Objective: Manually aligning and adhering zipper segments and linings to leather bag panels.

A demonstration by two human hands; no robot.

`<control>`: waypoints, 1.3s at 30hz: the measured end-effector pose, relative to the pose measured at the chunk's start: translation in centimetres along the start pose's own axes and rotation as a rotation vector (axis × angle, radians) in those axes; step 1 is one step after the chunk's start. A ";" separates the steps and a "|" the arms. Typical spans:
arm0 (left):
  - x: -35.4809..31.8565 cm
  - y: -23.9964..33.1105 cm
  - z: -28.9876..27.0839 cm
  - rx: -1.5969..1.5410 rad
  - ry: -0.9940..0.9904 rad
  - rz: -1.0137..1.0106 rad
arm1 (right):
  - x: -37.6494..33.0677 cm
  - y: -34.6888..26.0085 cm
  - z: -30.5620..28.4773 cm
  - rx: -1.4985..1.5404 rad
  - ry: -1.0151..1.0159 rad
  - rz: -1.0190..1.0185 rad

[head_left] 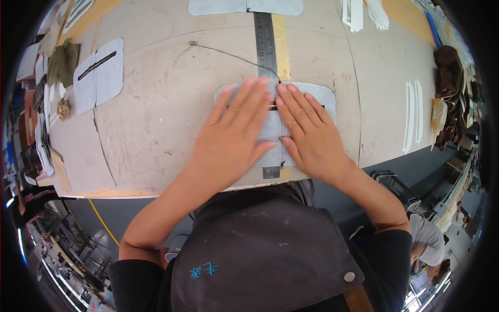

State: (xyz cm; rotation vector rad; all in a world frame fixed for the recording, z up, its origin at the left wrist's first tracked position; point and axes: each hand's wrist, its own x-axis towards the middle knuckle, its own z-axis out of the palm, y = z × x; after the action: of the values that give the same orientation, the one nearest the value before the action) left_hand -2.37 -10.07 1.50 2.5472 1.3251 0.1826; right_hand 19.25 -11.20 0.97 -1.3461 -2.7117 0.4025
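Note:
A pale grey panel (270,130) with rounded corners and a dark strip across it lies on the table in front of me. My left hand (226,138), slightly blurred, is over the panel's left part with its fingers stretched out. Flat on the right part rests my right hand (314,132), fingers extended, thumb near the panel's middle line. Between the hands, a bit of the dark strip shows; the hands hide much of the rest. A metal ruler (266,47) runs under the panel beside a yellow strip (281,47). From the panel's far edge a dark thread (228,53) trails left.
Similar grey panels lie to the left (112,78) and at the far edge (223,6). White strips (408,119) are on the table's right side, near brown material (449,104). Olive cloth (65,62) sits at the left edge. Another person (426,236) is at lower right.

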 end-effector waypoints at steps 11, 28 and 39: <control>1.8 1.2 1.7 -0.119 0.008 0.125 | -2.0 1.5 -0.4 0.025 0.063 0.128; 1.5 0.2 1.8 -0.070 0.023 0.174 | -3.9 2.8 0.1 0.009 0.163 0.167; 2.4 -0.2 0.3 0.040 -0.157 0.194 | -4.7 3.7 1.2 0.001 0.316 0.223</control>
State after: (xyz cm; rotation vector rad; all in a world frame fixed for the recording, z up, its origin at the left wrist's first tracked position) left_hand -1.07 -8.02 1.07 2.6606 1.0356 -0.0074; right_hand 24.74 -12.97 -1.00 -1.5679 -2.3171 0.1861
